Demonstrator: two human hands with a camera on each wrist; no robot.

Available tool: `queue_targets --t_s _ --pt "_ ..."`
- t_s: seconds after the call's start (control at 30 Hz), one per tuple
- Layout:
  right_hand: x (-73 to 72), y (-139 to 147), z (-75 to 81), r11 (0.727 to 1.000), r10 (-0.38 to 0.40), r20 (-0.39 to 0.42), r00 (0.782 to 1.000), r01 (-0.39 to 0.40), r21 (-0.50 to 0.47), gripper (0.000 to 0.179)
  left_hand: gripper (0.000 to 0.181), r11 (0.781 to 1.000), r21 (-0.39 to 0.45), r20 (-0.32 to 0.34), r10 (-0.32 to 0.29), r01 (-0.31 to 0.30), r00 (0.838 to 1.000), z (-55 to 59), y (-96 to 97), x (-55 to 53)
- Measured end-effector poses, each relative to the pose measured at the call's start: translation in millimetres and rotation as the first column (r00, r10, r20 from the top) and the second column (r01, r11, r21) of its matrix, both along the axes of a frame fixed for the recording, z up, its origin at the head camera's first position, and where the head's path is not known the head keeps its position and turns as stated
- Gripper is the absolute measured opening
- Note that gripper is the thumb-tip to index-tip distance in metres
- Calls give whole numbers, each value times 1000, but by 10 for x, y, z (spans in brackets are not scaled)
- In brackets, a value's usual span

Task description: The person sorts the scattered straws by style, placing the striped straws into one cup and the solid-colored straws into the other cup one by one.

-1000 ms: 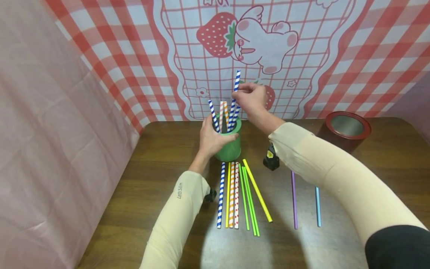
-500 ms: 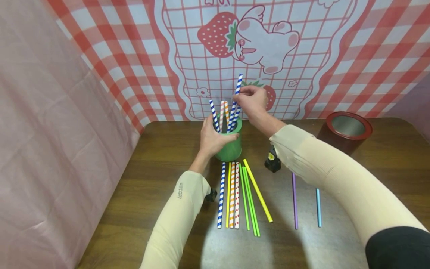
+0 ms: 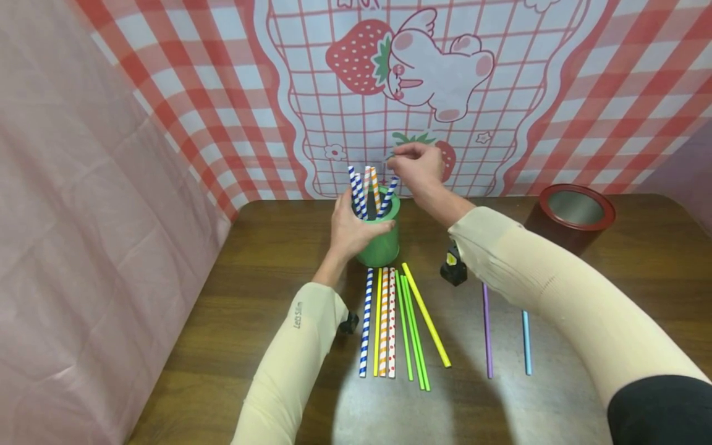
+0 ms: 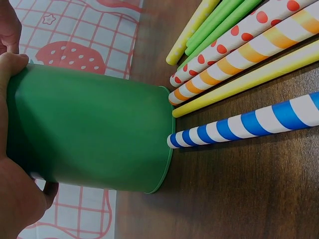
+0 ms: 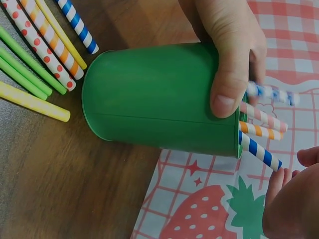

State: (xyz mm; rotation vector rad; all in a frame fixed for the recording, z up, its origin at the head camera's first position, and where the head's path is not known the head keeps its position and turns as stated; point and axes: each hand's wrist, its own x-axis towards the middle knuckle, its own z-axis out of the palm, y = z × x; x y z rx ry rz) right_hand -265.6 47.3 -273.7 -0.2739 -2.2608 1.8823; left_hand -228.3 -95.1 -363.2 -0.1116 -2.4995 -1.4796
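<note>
In the head view my left hand grips the green cup near its rim, thumb across the front. Blue-striped, pink-striped and orange-striped paper straws stand in the cup, their lower parts hidden inside. My right hand hovers above and right of the rim, holding nothing. The right wrist view shows its thumb apart from its fingers, close to the tip of a blue-striped straw. Below the cup lies a row of straws: blue-striped, orange-striped, red-dotted, yellow and green.
A dark red can stands at the back right of the wooden table. One purple straw and one light blue straw lie under the right forearm. A checked cloth hangs behind.
My right hand has let go of a blue-striped straw. That straw has dropped into the cup and leans to its left side. The left hand keeps its hold.
</note>
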Motion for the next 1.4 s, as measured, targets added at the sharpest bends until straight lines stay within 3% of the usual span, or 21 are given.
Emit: queue_targets --t_s 0.23,0.47,0.67,0.83,1.07,1.17,1.27,1.33,1.4 --pt "-5 29 0 1000 11 3 1000 -11 -25 33 90 1000 -14 6 6 -6 1000 2 -2 7" --pt "22 125 -30 989 39 -9 999 -40 -140 31 90 1000 0 0 -2 2 1000 5 -3 5" --pt "114 239 -118 991 66 -14 998 -67 -119 19 91 1000 -2 7 -4 4 1000 11 0 9" --pt "190 340 -186 991 59 -3 998 -59 -119 20 92 1000 -3 16 -5 5 1000 13 -2 10" --pt "299 490 -356 993 99 78 992 -93 -77 23 93 1000 -20 16 5 -4 1000 11 1 -4" --pt "369 536 -452 990 141 136 981 -140 -19 23 93 1000 -18 15 3 -3 1000 10 -1 -4" --pt "440 560 -530 980 193 226 955 -199 6 29 94 1000 -16 15 0 0 1000 7 0 -3" --pt "469 565 -587 966 251 290 924 -256 -20 33 94 1000 -14 14 0 0 1000 9 0 3" --pt "489 556 -647 948 314 360 878 -311 -68 34 94 1000 -16 12 2 -2 1000 7 -1 7"
